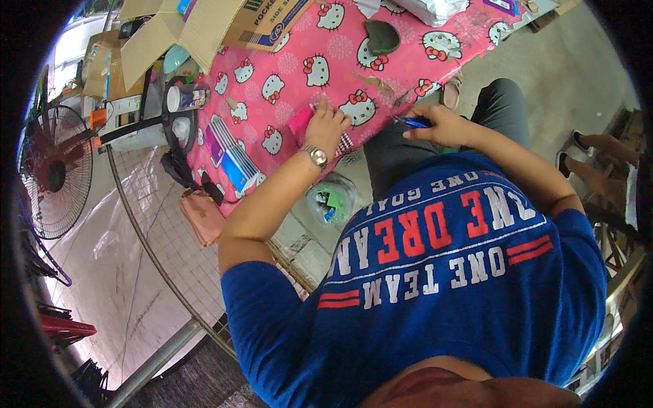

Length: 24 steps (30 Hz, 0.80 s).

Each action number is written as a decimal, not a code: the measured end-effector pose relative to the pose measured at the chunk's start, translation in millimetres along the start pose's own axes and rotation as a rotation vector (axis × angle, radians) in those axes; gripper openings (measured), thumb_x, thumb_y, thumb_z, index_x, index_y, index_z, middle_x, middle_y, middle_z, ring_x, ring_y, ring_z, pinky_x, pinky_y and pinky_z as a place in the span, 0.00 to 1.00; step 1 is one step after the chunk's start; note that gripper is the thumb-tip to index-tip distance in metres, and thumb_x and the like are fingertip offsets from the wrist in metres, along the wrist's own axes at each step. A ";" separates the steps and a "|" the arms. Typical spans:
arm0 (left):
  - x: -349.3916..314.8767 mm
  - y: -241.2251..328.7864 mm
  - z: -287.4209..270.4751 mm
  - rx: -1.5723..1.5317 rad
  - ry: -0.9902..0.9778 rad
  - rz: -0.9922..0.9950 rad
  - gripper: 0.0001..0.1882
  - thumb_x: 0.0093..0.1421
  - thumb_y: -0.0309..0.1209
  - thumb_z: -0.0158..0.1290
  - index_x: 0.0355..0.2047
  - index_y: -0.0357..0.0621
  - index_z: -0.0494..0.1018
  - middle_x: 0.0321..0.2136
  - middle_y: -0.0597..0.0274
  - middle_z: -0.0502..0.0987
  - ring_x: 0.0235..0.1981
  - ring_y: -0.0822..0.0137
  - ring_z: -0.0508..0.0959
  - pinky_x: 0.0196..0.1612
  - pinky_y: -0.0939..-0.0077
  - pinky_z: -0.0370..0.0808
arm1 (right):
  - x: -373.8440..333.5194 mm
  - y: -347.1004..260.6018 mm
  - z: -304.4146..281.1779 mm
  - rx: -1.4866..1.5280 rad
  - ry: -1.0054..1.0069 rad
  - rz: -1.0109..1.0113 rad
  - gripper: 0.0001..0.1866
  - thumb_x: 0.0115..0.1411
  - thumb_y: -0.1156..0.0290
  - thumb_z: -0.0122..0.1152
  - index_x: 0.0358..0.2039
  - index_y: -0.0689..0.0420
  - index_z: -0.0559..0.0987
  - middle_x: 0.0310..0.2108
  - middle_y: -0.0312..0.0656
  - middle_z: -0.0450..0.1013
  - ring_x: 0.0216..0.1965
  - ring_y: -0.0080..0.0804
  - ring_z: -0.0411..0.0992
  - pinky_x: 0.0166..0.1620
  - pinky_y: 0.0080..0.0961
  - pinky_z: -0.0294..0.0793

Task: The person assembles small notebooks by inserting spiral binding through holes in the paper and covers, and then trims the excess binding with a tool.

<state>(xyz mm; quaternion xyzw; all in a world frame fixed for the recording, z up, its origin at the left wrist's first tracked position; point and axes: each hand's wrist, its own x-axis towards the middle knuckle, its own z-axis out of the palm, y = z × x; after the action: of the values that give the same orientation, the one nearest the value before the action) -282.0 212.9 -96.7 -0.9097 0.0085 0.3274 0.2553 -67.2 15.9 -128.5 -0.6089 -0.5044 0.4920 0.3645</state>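
My left hand (328,126), with a watch on its wrist, is closed over a small pink cloth (299,123) at the table's near edge. A dark-and-white checked part (345,143) of it shows beside the palm; the fingertips' grip is partly hidden. To the right, my right hand (441,126) is closed around a small blue-handled tool (416,122), which looks like thread snips. Its dark, narrow tip points left toward the cloth, apart from it, just off the table edge.
A pink patterned cover (289,85) lies over the table. On it are an open cardboard box (235,24), a dark heart-shaped dish (382,37), and blue and purple packets (235,156). A clear bag (331,200) hangs below the edge. A fan (56,173) stands left.
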 end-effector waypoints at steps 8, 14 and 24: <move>-53.9 -23.8 46.0 -1.136 0.382 -0.850 0.37 0.55 0.32 0.51 0.65 0.43 0.53 0.63 0.51 0.60 0.63 0.58 0.61 0.63 0.58 0.59 | 67.1 -12.6 49.3 0.667 -0.158 0.193 0.15 0.59 0.58 0.60 0.38 0.56 0.77 0.29 0.32 0.70 0.32 0.20 0.66 0.36 0.20 0.64; -57.0 17.2 62.2 -2.454 0.528 -1.044 0.34 0.55 0.26 0.48 0.63 0.36 0.55 0.56 0.54 0.66 0.55 0.63 0.68 0.58 0.70 0.65 | 84.6 -39.3 91.6 0.928 -0.286 0.308 0.12 0.60 0.56 0.57 0.37 0.49 0.78 0.24 0.27 0.63 0.25 0.18 0.57 0.30 0.18 0.54; -67.1 71.6 78.5 -1.554 1.072 -1.519 0.19 0.61 0.26 0.49 0.51 0.34 0.63 0.44 0.56 0.71 0.44 0.63 0.72 0.50 0.71 0.68 | 68.0 -33.4 68.5 -0.195 -0.180 -0.172 0.23 0.55 0.59 0.61 0.47 0.58 0.70 0.39 0.49 0.74 0.46 0.44 0.72 0.49 0.35 0.67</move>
<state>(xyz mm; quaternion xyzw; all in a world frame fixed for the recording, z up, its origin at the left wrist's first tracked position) -394.3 177.3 -140.7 -0.6136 -0.6217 -0.4065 -0.2677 -141.4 86.0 -130.0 -0.5492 -0.6306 0.4604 0.2978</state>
